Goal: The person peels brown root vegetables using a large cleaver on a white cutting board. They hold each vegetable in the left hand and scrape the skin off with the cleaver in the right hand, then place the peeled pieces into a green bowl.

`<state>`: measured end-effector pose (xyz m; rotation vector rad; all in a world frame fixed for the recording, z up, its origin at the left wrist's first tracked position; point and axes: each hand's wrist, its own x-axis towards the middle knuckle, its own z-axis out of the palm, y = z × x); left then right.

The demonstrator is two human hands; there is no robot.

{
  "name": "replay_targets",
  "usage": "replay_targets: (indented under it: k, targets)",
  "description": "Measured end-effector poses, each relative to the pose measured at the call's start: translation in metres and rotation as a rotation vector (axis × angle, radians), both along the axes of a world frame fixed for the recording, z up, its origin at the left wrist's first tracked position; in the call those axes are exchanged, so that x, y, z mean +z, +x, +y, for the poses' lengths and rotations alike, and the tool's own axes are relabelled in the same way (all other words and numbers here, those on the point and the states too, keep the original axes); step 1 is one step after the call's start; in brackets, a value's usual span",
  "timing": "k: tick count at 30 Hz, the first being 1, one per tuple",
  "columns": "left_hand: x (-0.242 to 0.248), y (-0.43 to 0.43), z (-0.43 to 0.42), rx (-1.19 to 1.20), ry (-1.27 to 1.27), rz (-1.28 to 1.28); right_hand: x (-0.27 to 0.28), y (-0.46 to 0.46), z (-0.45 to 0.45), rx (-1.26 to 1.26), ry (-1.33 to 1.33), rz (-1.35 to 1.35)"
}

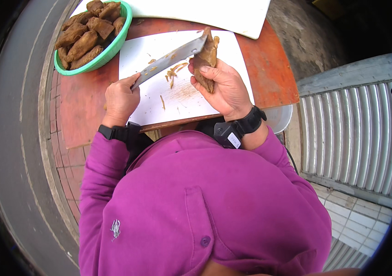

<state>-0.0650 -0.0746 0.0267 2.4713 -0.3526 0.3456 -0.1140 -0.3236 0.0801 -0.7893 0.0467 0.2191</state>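
My left hand (123,99) grips a long metal knife (168,62), its handle mostly inside my fist. Bits of yellowish peel stick to the blade. My right hand (228,86) holds a brown, rough-skinned root-like piece (207,57) upright between thumb and fingers. The blade's far end lies against the upper part of this piece, where paler, yellowish flesh shows. Below them is a flat white board or sheet (141,103), with thin yellow-brown shavings (171,74) and brown smears scattered on it.
A green plastic basket (115,51) heaped with brown pieces (84,45) stands at the table's far left. Another white board (196,8) lies across the back of the worn orange-red table (268,69). A road (13,103) runs on the left; a corrugated metal shutter (347,131) is on the right.
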Motion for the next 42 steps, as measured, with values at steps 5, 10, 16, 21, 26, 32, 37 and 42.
replay_targets:
  k: [5, 10, 16, 21, 26, 32, 37, 42]
  targets:
    - [0.01, -0.014, 0.001, -0.026, -0.248, 0.061, 0.011, 0.001, 0.002, -0.015, -0.121, -0.123]
    - [0.035, -0.02, -0.014, -0.086, -0.226, 0.006, -0.001, 0.003, -0.003, -0.025, -0.142, -0.133]
    - [0.065, -0.042, -0.037, -0.405, -0.089, -0.345, -0.044, -0.008, 0.006, -0.066, 0.343, -0.207]
    - [0.063, -0.038, -0.048, -0.448, -0.076, -0.414, -0.046, -0.009, 0.006, -0.042, 0.352, -0.16]
    - [0.036, -0.022, -0.049, -0.357, -0.078, -0.401, -0.032, -0.011, -0.002, -0.007, 0.36, -0.112]
    - [0.016, -0.012, -0.042, -0.292, -0.052, -0.351, -0.018, -0.008, 0.0, 0.035, 0.493, -0.107]
    - [0.012, -0.002, -0.027, -0.191, -0.052, -0.222, -0.002, -0.001, 0.001, -0.174, 0.081, 0.01]
    - [0.015, -0.008, -0.013, -0.182, -0.296, 0.329, 0.004, -0.003, -0.005, -0.054, -0.016, -0.067]
